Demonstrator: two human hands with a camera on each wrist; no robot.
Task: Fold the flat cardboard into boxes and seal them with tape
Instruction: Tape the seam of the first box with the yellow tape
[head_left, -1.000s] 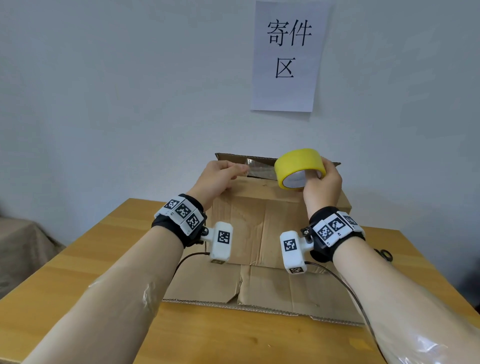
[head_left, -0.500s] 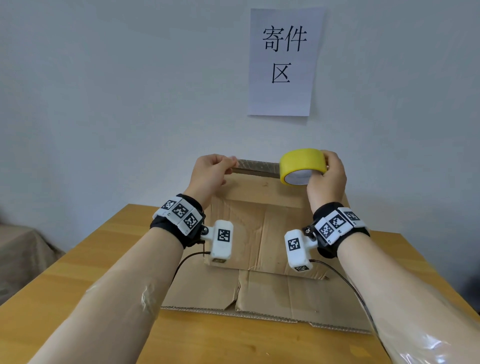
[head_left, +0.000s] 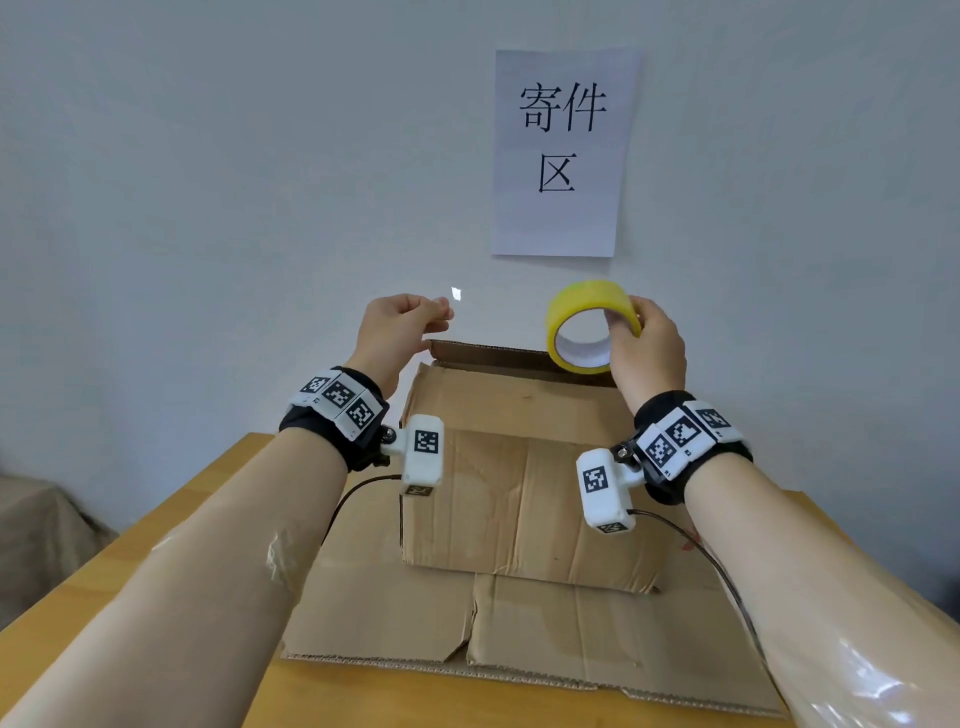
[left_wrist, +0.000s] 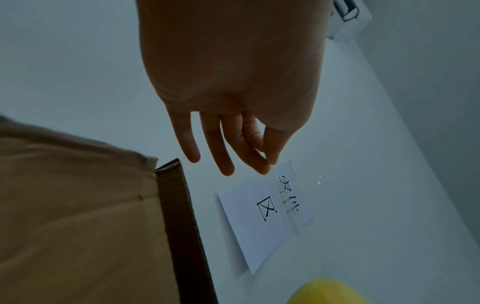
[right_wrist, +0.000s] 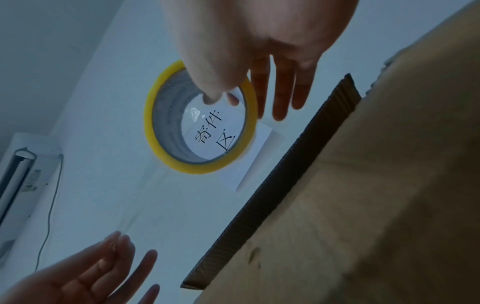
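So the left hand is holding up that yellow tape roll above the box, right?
Not quite: the right hand holds the yellow tape roll above the box, as the head view shows. The left hand only pinches the pulled-out tape end.

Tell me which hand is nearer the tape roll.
Right. The right hand grips the tape roll, thumb through its core. The left hand is off to the left, pinching the pulled-out tape end.
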